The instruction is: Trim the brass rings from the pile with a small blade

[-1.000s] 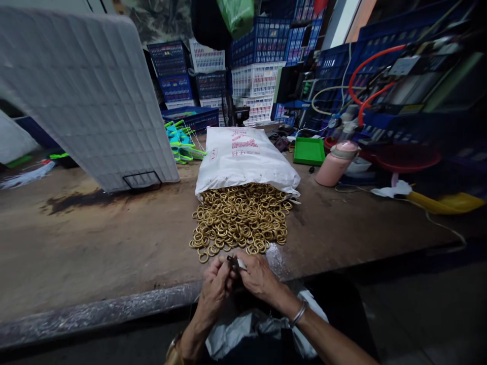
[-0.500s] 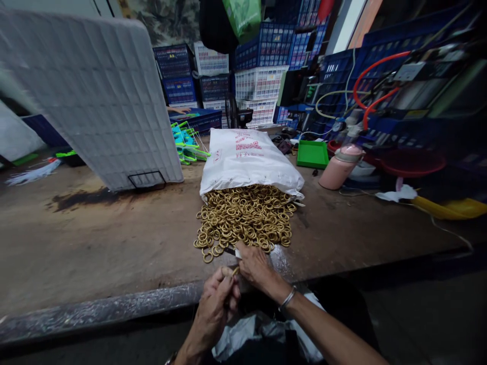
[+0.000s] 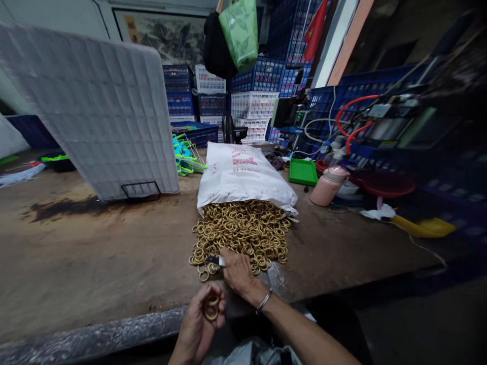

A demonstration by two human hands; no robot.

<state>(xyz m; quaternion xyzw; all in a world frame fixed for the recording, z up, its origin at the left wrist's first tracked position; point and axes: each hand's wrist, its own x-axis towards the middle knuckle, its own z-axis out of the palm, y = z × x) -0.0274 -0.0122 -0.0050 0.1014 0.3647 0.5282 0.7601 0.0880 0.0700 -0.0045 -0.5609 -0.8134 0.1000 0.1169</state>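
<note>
Brass-coloured rings [image 3: 243,228] spill in a heap from the mouth of a white sack [image 3: 243,177] with red print. At the near edge of the heap is my right hand [image 3: 238,271], its fingers closed around the white part of a small dark, flat tool [image 3: 213,260] whose kind I cannot make out. The tool's dark end lies over the rings. My left hand [image 3: 203,317] is turned palm up near the table's front edge, its fingers curled around a few brass-coloured rings [image 3: 211,307].
A tilted grey-white padded panel [image 3: 114,121] stands at left beside a dark stain. Right of the sack are a green tray [image 3: 303,172], a pink bottle [image 3: 329,186] and a machine with red hoses [image 3: 342,119]. Stacked crates [image 3: 254,104] fill the back.
My right hand has moved away from my left and onto the heap's edge with the tool. My left hand has turned to show rings in its palm. The camera view has tilted up.
</note>
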